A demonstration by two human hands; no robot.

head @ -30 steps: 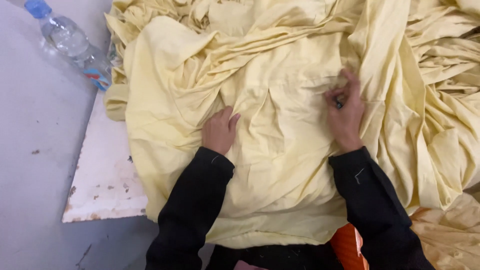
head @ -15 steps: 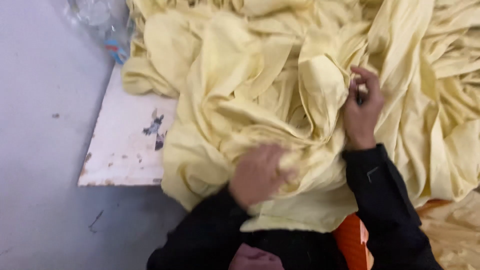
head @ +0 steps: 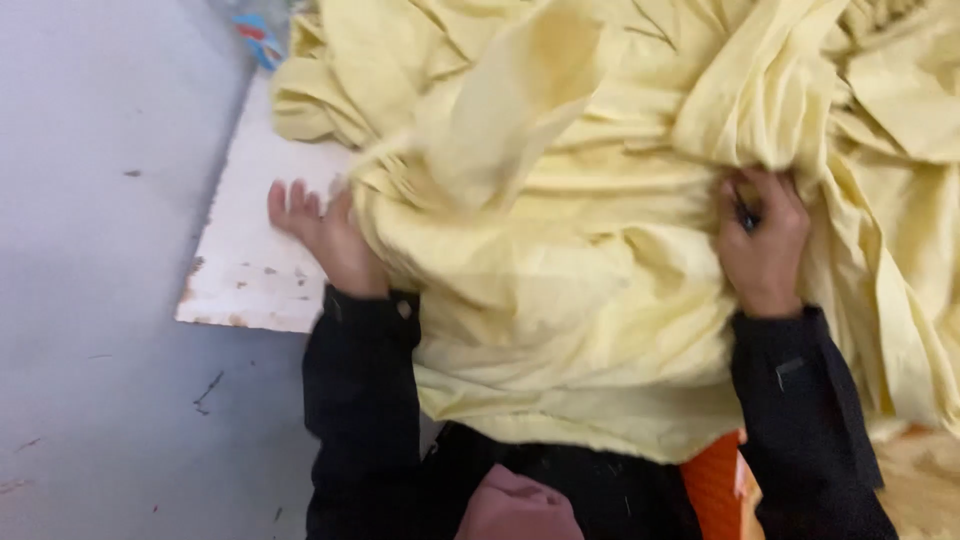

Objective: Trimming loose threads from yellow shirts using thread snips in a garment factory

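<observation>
Both hands work a heaped, still crumpled pale yellow cloth (head: 620,250) filling the frame's centre and right: left hand (head: 325,235) spread flat at its edge on the chipped white board (head: 255,270), right hand (head: 765,245) bunching folds, grey floor (head: 100,300) at left.

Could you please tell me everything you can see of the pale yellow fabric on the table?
The pale yellow fabric is a large, soft, cotton-like cloth, heaped in deep crumpled folds over most of the white table; its near edge hangs toward the person. A raised fold near the top is blurred. The left hand lies open at its left edge, partly under the cloth. The right hand presses on it, fingers curled around a small dark object.
</observation>
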